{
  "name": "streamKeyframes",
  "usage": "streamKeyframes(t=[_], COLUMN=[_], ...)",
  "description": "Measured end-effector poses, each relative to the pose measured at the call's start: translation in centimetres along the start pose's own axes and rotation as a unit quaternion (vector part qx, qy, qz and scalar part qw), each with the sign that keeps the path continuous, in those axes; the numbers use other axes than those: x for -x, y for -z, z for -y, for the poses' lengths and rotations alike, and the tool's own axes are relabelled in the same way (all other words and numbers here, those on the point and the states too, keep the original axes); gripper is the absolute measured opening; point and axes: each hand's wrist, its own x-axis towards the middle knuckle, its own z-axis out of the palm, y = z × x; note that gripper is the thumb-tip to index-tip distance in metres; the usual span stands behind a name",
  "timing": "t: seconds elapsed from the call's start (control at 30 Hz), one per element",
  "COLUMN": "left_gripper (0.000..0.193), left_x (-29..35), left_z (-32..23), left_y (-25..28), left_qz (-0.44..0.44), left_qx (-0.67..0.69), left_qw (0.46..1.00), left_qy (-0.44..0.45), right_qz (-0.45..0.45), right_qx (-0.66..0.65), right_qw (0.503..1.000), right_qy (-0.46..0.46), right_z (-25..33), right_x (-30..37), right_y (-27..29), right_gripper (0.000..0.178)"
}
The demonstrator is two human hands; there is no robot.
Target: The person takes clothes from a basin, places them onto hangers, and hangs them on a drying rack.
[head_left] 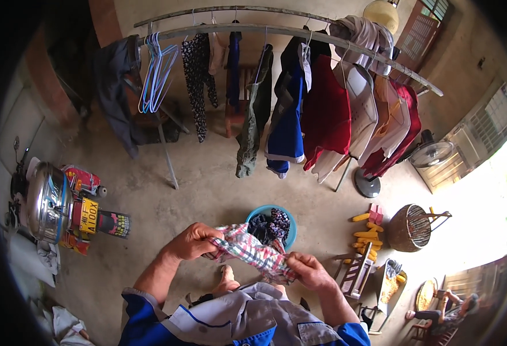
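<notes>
A plaid garment (250, 248) in red, white and green is stretched between my two hands. My left hand (195, 241) is closed on one end of it, and my right hand (310, 270) grips the other end, a little lower. Its exact kind cannot be made out, since the cloth is bunched. Just beyond it on the floor stands a light blue basin (293, 233) with dark patterned clothes (269, 226) inside. The garment hides the near part of the basin's rim.
A clothes rack (380, 59) with hanging clothes spans the far side, blue hangers (156, 81) at its left. A motorbike (63, 207) is at left. Right are a fan (432, 153), corn cobs (368, 237), a wicker basket (406, 228), a small chair (358, 270) and a seated person (452, 316).
</notes>
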Motion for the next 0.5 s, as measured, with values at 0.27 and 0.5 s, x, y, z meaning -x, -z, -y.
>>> streamKeyframes(t=[0.27, 0.5], left_gripper=[0.034, 0.03], left_x=[-0.7, -0.9], left_z=[-6.0, -6.3], left_y=[0.5, 0.6], left_qz=[0.111, 0.037], left_qx=[-0.141, -0.233], left_qw=[0.964, 0.966], left_qy=[0.198, 0.101], right_qz=[-0.02, -0.01], right_qx=[0.01, -0.063], right_qw=[0.997, 0.988], right_qy=[0.07, 0.14], right_z=[-1.3, 2.1], right_x=[-1.4, -1.4], right_y=[1.3, -0.4], right_gripper=[0.008, 0.036])
